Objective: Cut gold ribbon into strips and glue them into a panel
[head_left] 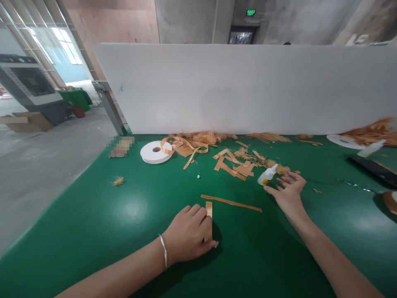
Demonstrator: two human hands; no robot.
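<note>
My left hand (188, 234) rests on the green table (124, 223) and pinches a short tan wood strip (209, 209) that pokes out past my fingers. A longer thin tan strip (231, 202) lies flat just beyond it. My right hand (288, 192) hovers with fingers spread, fingertips close to a small white glue bottle (267, 175) lying on its side; it holds nothing.
A pile of cut tan strips (235, 165) and fibre scraps lies behind the bottle. A white tape roll (155, 152) with a curled strip sits at the back left. A white partition (242, 89) closes the far edge. More strips and a black tool (374, 167) lie at right.
</note>
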